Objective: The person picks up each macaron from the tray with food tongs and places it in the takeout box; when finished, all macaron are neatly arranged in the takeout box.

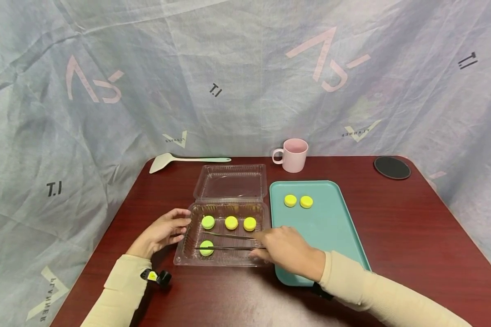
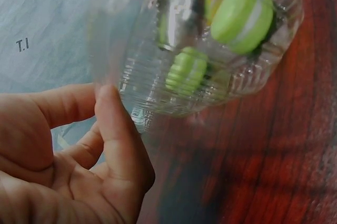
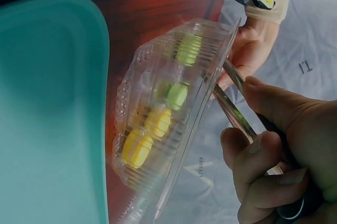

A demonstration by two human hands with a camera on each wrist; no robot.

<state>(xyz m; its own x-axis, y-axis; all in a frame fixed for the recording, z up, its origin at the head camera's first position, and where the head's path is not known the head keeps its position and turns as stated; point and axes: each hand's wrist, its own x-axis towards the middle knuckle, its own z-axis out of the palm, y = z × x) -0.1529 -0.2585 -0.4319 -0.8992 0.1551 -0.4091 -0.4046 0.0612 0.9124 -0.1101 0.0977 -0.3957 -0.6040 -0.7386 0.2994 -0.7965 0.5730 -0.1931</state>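
Note:
A clear plastic clamshell box (image 1: 229, 262) lies open on the table, holding two green macarons (image 1: 207, 222) and two yellow macarons (image 1: 231, 223). My left hand (image 1: 160, 232) is at the box's left side, thumb and finger pinching its rim in the left wrist view. With my right hand (image 1: 286, 250) I grip metal tongs (image 1: 233, 235) that reach leftward over the box. The tongs' arms are spread apart, and the nearer one overlaps the front green macaron (image 1: 206, 251) in the head view. In the right wrist view my fingers curl round the tongs' dark handle.
Right of the box is a teal tray (image 1: 323, 231) with two yellow macarons (image 1: 306, 202) near its back. Behind stand a pink mug (image 1: 294, 156) and a white spatula (image 1: 162, 161). A black round coaster (image 1: 392, 167) lies at the back right corner; a cloth hangs behind the table.

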